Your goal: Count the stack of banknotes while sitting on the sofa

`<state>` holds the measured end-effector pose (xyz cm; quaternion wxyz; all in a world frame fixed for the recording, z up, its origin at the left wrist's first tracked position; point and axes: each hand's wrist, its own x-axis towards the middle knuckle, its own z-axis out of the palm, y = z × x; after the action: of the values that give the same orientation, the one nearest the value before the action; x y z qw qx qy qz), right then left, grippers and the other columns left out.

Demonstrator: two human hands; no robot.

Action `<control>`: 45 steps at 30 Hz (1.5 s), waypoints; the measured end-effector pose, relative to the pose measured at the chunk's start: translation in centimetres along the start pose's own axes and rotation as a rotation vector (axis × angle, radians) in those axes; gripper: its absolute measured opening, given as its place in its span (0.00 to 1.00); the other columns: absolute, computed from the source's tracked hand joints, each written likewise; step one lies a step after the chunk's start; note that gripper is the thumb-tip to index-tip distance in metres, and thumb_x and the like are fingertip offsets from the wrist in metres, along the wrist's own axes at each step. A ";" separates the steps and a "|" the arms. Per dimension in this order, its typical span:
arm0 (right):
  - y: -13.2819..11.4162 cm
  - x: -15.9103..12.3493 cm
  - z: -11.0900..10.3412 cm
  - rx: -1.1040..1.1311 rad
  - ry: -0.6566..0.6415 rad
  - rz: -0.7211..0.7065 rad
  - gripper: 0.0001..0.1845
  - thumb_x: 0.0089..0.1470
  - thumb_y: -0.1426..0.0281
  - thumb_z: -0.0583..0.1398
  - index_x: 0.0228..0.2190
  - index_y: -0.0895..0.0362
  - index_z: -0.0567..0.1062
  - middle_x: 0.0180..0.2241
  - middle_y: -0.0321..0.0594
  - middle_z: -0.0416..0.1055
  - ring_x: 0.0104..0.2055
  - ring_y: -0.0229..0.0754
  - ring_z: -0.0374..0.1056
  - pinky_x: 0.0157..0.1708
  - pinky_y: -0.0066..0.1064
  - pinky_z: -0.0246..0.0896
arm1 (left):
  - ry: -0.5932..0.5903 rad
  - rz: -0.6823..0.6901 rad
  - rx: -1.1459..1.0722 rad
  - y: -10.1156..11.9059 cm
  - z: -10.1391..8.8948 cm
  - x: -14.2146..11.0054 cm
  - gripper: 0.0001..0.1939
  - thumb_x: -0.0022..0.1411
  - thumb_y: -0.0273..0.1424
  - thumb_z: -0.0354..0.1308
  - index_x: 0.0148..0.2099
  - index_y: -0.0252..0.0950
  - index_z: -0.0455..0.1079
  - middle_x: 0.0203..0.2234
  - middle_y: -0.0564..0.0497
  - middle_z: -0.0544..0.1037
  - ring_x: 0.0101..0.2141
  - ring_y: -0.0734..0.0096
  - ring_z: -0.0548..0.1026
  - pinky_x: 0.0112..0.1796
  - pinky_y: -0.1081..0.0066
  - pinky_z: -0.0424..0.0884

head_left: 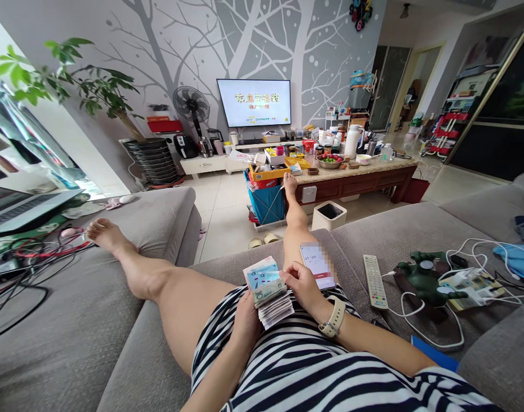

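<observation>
A thick stack of banknotes (268, 289) rests over my lap, its lower part fanned into many pale edges. My left hand (246, 319) is closed around the stack's left side. At the upper right edge of the notes, my right hand (304, 288) pinches the corner of a bluish note (264, 276) between thumb and fingers. A phone (317, 266) with a lit white screen lies on my right thigh, just beyond the right hand; part of its screen is blurred. A pale watch (334, 318) is on my right wrist.
On the sofa to the right lie a remote control (374, 281), a dark green figure-like object (425, 277) and a power strip (474, 289) with white cables. A laptop (34, 212) and tangled cables are at left. Ahead stand a cluttered coffee table (360, 182) and a bin (329, 217).
</observation>
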<state>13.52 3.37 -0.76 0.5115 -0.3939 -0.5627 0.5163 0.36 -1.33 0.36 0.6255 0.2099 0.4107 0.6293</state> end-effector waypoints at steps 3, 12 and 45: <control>0.2 0.1 0.0 -0.033 -0.013 -0.003 0.15 0.50 0.60 0.60 0.21 0.57 0.65 0.20 0.30 0.60 0.23 0.35 0.56 0.26 0.27 0.52 | 0.002 -0.043 -0.008 0.0 -0.1 0.0 0.16 0.46 0.32 0.65 0.38 0.30 0.73 0.33 0.43 0.81 0.35 0.60 0.78 0.43 0.64 0.70; -0.2 0.0 0.0 -0.031 -0.035 -0.028 0.14 0.51 0.62 0.58 0.21 0.56 0.65 0.20 0.31 0.61 0.24 0.36 0.57 0.26 0.28 0.53 | 0.015 -0.074 -0.024 -0.2 -0.9 0.9 0.15 0.48 0.34 0.63 0.36 0.29 0.74 0.33 0.43 0.81 0.37 0.58 0.78 0.42 0.64 0.72; -1.7 -0.9 0.2 0.142 -0.180 -0.009 0.16 0.55 0.59 0.57 0.23 0.56 0.67 0.16 0.31 0.64 0.18 0.33 0.53 0.21 0.27 0.47 | 0.190 -0.103 -0.080 0.4 0.7 0.0 0.14 0.59 0.31 0.53 0.43 0.29 0.74 0.32 0.43 0.82 0.38 0.58 0.79 0.44 0.60 0.73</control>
<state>13.63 2.21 0.73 0.4881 -0.3062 -0.5701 0.5857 0.66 -1.08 1.02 0.6230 0.1027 0.4529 0.6294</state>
